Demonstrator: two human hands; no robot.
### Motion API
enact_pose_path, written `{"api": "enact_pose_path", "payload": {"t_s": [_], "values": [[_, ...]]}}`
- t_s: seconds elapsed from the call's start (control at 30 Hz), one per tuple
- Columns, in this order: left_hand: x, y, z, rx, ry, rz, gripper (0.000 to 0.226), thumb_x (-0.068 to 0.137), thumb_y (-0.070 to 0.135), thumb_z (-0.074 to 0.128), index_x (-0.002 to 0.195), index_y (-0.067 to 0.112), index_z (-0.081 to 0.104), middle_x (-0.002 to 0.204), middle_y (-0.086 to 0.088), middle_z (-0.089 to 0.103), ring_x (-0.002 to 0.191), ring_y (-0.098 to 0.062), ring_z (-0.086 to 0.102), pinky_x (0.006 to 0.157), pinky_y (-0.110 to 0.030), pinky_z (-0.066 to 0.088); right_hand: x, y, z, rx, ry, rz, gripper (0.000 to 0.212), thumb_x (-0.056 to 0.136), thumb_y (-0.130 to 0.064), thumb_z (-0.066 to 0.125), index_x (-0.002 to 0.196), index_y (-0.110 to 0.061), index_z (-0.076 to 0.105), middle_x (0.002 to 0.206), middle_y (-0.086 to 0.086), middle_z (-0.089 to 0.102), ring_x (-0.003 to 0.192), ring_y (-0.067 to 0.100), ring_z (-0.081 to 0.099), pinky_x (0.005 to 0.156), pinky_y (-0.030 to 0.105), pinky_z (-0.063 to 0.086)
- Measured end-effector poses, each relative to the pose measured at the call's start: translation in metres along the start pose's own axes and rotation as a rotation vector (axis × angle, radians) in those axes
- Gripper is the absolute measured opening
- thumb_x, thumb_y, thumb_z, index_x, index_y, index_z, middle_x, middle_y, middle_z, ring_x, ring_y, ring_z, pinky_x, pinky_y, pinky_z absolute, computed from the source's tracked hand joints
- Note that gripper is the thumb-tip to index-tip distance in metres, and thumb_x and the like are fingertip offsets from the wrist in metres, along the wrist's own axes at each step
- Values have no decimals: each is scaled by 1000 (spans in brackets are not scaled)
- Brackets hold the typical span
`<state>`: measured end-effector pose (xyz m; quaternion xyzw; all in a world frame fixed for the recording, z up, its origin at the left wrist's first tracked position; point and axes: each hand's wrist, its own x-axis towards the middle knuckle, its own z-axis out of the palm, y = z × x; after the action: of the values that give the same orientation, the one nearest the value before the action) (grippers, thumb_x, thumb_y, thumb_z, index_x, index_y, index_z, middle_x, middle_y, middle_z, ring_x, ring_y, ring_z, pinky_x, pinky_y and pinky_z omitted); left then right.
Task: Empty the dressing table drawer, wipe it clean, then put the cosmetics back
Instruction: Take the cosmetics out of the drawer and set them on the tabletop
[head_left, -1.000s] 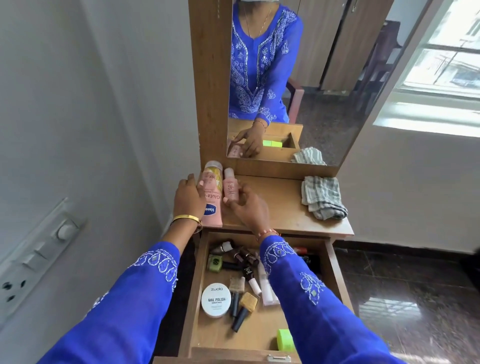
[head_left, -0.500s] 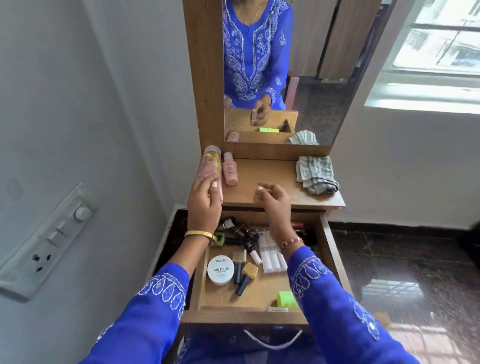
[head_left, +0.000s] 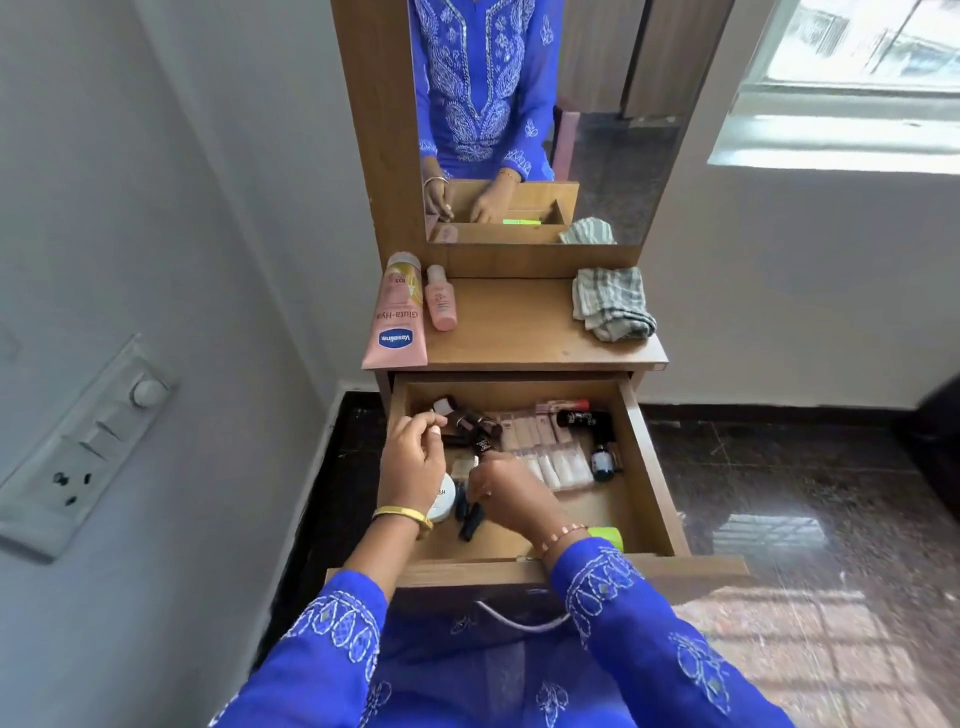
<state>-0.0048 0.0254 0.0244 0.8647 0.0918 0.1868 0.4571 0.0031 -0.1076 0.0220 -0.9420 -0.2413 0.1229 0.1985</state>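
The wooden drawer (head_left: 650, 467) of the dressing table stands pulled out and holds several cosmetics. Both hands are inside its left half. My left hand (head_left: 415, 460) hovers with curled fingers over the white nail-polish tub (head_left: 445, 505), near a white-capped bottle (head_left: 445, 405); whether it holds anything is hidden. My right hand (head_left: 506, 491) reaches down and its fingers curl on a dark nail polish bottle (head_left: 469, 517). Pale sachets (head_left: 553, 465), a small dark bottle (head_left: 602, 461) and a green item (head_left: 608, 538) lie to the right.
On the tabletop (head_left: 519, 327) a pink Vaseline tube (head_left: 397, 317) and a small pink bottle (head_left: 441, 305) lie at the left, a folded checked cloth (head_left: 612, 304) at the right. A mirror (head_left: 613, 156) rises behind. A switch panel (head_left: 88, 447) is on the left wall.
Both hands have left the tabletop, where the pink tube and pink bottle now lie, and come down into the open drawer. The view has tilted downward.
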Motion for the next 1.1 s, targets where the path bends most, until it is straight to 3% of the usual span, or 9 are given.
{"api": "enact_pose_path", "payload": {"t_s": [0.2,0.47,0.63,0.8,0.93,1.1], "values": [[0,-2,1,26,-51,6,22,88,0,46,94,5,66,97,-11,62,92,-23,58,81,-27,45,-4,-4,5,-357,-61,-143,24,85,-4,53,105,-10,65,112,13,52,106,31,47,85,41,47],[1,-2,0,-18,-43,-51,25,88,-1,43,92,6,67,98,-10,62,91,-21,59,82,-31,48,-1,-6,4,-473,-41,-188,23,87,-11,54,107,-8,64,116,12,52,110,30,47,84,41,44],[-3,-1,-1,-116,-77,-144,24,88,3,47,84,13,69,81,2,65,74,-3,59,61,0,41,-4,0,0,-186,104,-132,22,86,-20,57,103,-8,65,103,9,61,99,26,53,78,35,44],[-5,-2,0,-165,-159,-113,16,85,18,61,93,11,72,84,7,67,80,0,61,69,-3,44,-3,-1,-2,206,303,23,17,84,-13,63,97,-3,67,97,11,62,86,27,60,75,37,50],[-7,-2,2,-177,-221,-86,8,81,20,68,87,19,72,78,11,68,73,7,63,67,-3,47,-1,2,-3,285,316,82,17,81,-15,68,94,-3,68,92,12,65,83,25,62,76,35,49],[-5,-4,3,-164,-177,-82,11,84,14,64,93,14,70,81,5,66,74,0,61,64,-4,47,3,-3,-2,409,329,133,19,81,-17,69,96,-5,70,92,8,69,75,14,59,63,14,45]]}}
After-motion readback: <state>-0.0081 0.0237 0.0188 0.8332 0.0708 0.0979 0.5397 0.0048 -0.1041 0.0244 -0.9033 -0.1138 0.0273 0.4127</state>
